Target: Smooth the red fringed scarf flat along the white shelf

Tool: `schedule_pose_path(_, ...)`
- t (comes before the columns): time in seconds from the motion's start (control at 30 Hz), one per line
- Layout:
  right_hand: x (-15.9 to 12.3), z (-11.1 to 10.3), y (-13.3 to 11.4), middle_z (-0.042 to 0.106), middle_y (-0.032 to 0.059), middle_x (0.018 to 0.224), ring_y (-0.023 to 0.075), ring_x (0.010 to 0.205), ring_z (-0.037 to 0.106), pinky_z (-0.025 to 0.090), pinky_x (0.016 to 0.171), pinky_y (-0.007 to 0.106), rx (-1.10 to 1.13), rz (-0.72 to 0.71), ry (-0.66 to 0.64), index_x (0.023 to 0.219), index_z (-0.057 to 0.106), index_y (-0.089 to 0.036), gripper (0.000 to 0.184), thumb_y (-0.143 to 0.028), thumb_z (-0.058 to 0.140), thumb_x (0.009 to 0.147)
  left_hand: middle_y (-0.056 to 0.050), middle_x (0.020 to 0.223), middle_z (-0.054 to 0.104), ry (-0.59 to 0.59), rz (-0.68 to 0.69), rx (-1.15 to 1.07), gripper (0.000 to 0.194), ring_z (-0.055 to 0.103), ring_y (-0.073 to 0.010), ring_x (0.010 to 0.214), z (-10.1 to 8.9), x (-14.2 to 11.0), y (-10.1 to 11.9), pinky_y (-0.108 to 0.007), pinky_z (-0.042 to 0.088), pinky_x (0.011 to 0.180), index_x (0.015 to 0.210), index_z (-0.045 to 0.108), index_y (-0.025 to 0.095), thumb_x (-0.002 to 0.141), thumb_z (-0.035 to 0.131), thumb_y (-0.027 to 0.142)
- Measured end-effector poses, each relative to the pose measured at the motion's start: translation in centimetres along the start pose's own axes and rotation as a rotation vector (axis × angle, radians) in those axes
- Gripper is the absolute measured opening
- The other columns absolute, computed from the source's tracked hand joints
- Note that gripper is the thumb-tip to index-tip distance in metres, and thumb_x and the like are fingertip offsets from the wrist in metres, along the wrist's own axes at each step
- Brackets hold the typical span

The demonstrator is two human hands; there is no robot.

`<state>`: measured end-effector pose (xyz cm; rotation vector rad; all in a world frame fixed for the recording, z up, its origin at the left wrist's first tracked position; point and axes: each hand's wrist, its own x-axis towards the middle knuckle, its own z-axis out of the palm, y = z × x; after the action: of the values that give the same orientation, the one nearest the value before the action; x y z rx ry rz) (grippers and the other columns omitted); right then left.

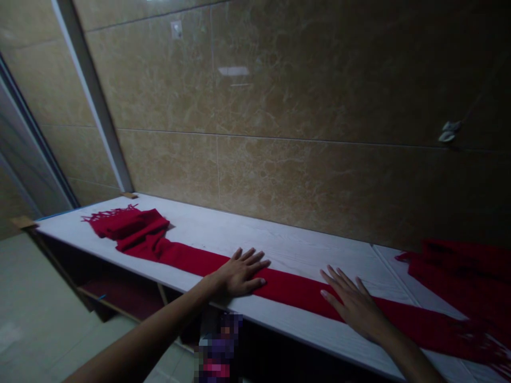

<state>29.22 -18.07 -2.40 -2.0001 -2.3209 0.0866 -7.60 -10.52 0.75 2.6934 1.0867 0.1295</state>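
A long red scarf (297,289) with fringed ends runs lengthwise along the white tabletop (247,226). Its middle lies flat in a narrow band, while the left part is bunched in loose folds. My left hand (241,274) rests on the band with fingers spread. Farther right, my right hand (353,303) is over the same band, fingers stretched out; whether its palm presses on the cloth I cannot tell. Neither hand grips anything. The scarf's right end is dim, with fringe near the table's right side.
Another heap of red cloth (463,271) lies at the right back of the table. Behind stands a tiled wall (279,175). Under the tabletop are open shelves (128,295). Small brown pieces (24,222) sit at the left corners. A pixelated patch hides something below the front edge.
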Motion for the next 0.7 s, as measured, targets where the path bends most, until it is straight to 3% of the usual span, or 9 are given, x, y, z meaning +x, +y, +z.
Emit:
schedule_pose_path(0.17, 0.6, -1.0, -1.4, 0.027, 0.0087, 0.17, 0.0323, 0.16, 0.019, 0.007, 0.126, 0.072, 0.052, 0.02, 0.013, 0.163, 0.039, -0.022, 0.073, -0.065, 0.03, 0.105, -0.011, 0.173, 0.02, 0.005, 0.003, -0.023, 0.072, 0.012, -0.037, 0.161, 0.0, 0.0, 0.1, -0.069, 0.01, 0.127, 0.165, 0.035, 0.03, 0.105, 0.038, 0.069)
schedule_pose_path(0.3, 1.9, -2.6, -6.2, 0.023, 0.0051, 0.173, 0.026, 0.161, 0.015, 0.009, 0.13, 0.063, 0.131, -0.151, 0.028, 0.165, 0.036, -0.026, 0.074, -0.07, 0.025, 0.106, -0.012, 0.173, 0.023, 0.019, 0.017, -0.026, 0.074, 0.014, -0.0382, 0.161, 0.3, 0.0, 0.1, -0.07, 0.012, 0.126, 0.165, 0.035, 0.03, 0.104, 0.038, 0.072)
schedule_pose_path(0.47, 4.5, -2.7, -11.5, 0.024, 0.0044, 0.173, 0.0253, 0.161, 0.014, 0.009, 0.13, 0.062, 0.211, -0.317, -0.059, 0.165, 0.035, -0.028, 0.07, -0.068, 0.028, 0.108, -0.013, 0.17, 0.033, 0.112, 0.063, -0.035, 0.072, 0.021, -0.0393, 0.16, 0.6, 0.1, -0.3, -0.069, 0.015, 0.126, 0.162, 0.04, 0.027, 0.104, 0.043, 0.069)
schedule_pose_path(0.57, 5.8, -1.5, -11.8, 0.027, 0.0067, 0.172, 0.0265, 0.161, 0.017, 0.011, 0.13, 0.063, 0.242, -0.335, -0.018, 0.164, 0.038, -0.026, 0.066, -0.063, 0.029, 0.11, -0.013, 0.159, 0.051, 0.322, 0.169, -0.016, 0.062, 0.039, -0.0346, 0.152, 0.4, -0.6, -0.1, -0.064, 0.021, 0.127, 0.161, 0.039, 0.025, 0.107, 0.05, 0.053)
schedule_pose_path(0.63, 6.1, -0.7, -11.2, 0.028, 0.0069, 0.172, 0.027, 0.16, 0.019, 0.013, 0.129, 0.065, 0.285, -0.359, 0.031, 0.164, 0.038, -0.028, 0.063, -0.06, 0.029, 0.11, -0.011, 0.137, 0.066, 0.557, 0.292, -0.027, 0.057, 0.061, -0.0266, 0.128, 0.6, -2.1, 0.3, -0.057, 0.037, 0.12, 0.161, 0.032, 0.03, 0.108, 0.05, 0.037)
schedule_pose_path(0.7, 6.2, -0.3, -10.6, 0.031, 0.0062, 0.171, 0.0276, 0.16, 0.022, 0.014, 0.128, 0.067, 0.342, -0.389, 0.09, 0.164, 0.037, -0.031, 0.06, -0.058, 0.03, 0.111, -0.005, 0.111, 0.071, 0.734, 0.373, -0.057, 0.056, 0.068, -0.0209, 0.096, 1.2, -4.7, 1.1, -0.047, 0.054, 0.1, 0.158, 0.032, 0.038, 0.106, 0.051, 0.031)
